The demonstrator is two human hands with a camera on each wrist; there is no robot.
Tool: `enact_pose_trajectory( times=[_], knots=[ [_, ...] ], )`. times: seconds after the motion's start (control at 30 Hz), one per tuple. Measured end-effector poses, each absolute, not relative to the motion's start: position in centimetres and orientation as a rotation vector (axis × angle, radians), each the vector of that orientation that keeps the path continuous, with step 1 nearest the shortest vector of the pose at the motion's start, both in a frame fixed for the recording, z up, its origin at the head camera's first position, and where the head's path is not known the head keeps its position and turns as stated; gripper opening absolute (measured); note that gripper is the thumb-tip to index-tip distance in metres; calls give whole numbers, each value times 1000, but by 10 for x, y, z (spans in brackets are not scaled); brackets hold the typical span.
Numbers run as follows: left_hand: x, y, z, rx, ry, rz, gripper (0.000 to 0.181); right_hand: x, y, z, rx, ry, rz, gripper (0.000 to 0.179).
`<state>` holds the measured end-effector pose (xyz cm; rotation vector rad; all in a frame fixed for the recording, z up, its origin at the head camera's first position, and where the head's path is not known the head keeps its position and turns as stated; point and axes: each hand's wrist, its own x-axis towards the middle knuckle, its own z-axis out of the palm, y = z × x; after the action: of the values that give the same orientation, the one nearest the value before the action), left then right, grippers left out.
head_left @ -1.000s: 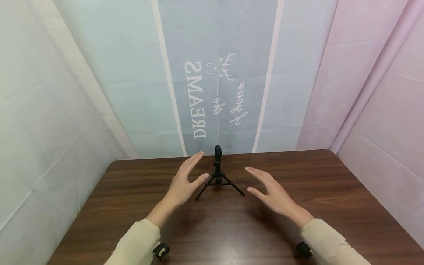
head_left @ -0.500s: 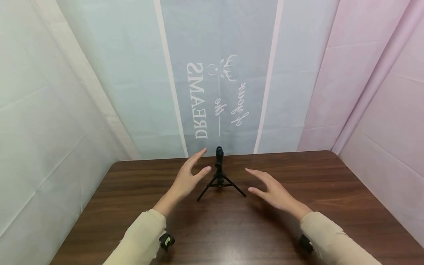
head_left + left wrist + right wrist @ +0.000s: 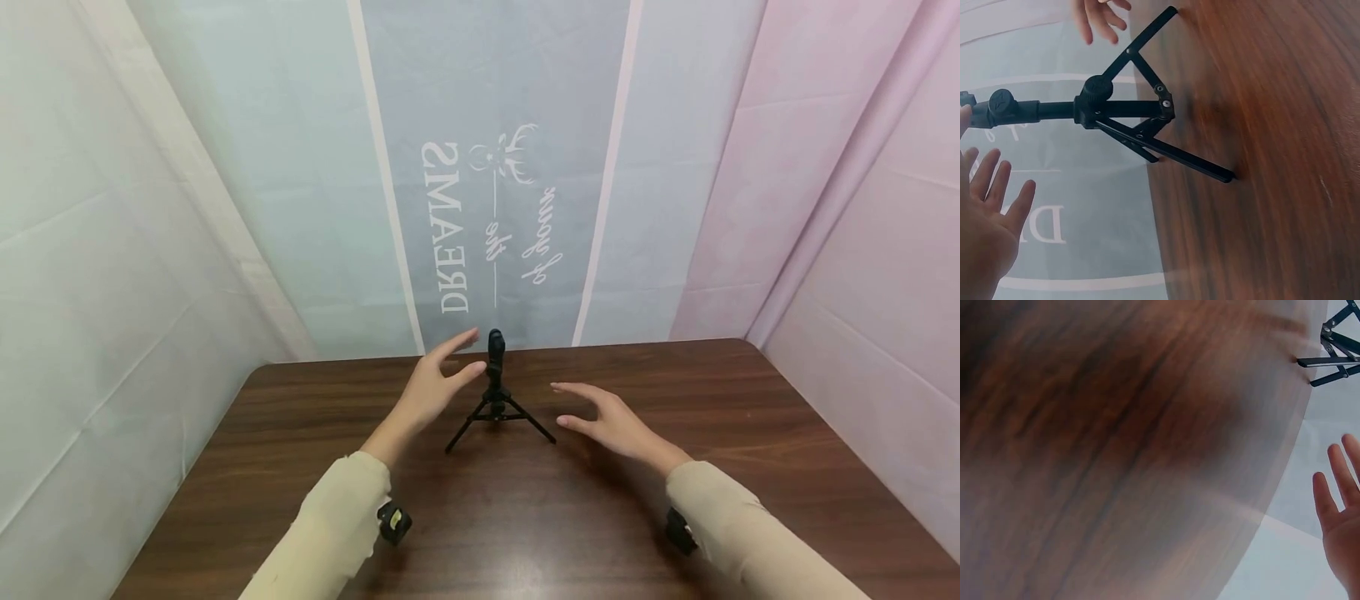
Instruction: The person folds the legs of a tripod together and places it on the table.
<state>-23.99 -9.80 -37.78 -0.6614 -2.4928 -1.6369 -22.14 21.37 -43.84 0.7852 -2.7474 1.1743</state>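
Observation:
A small black tripod (image 3: 496, 392) stands upright on its spread legs near the back of the brown wooden table (image 3: 480, 517). My left hand (image 3: 431, 387) is beside its upper post, fingers extended and thumb tip right at the post in the head view. In the left wrist view the tripod (image 3: 1125, 109) shows its post, knobs and hinged braces, with the left palm (image 3: 991, 231) facing it. To the right of the tripod, my right hand (image 3: 611, 421) hovers apart from it, fingers bent slightly and holding nothing. The right wrist view catches part of that hand (image 3: 1341, 519).
A printed cloth backdrop (image 3: 495, 83) hangs behind the table's back edge. Pale cloth walls rise at the left (image 3: 90, 250) and right (image 3: 885, 250). Small black devices sit at the left wrist (image 3: 394, 522) and right wrist (image 3: 681, 531).
My left hand has moved right and forward, bringing its thumb to the tripod's post. My right hand has shifted slightly left, its fingers bending a little. The tripod stands where it was.

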Motion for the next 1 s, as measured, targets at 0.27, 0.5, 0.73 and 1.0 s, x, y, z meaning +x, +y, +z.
enact_pose_trajectory(
  times=[0.27,0.5,0.73,1.0],
  knots=[
    [-248,-89,-371,-677,-2520,-1673,53,-231,208,-439,831,-2790,1245,53],
    [-252,-85,-364,-611,-2606,-1658,55,-235,205,-442,889,-2838,1269,47],
    [-257,-80,-359,-561,-2659,-1680,54,-236,205,-446,897,-2868,1271,37],
    [-263,-74,-360,-630,-2630,-1691,39,-238,202,-450,922,-2889,1289,32]
  ],
)
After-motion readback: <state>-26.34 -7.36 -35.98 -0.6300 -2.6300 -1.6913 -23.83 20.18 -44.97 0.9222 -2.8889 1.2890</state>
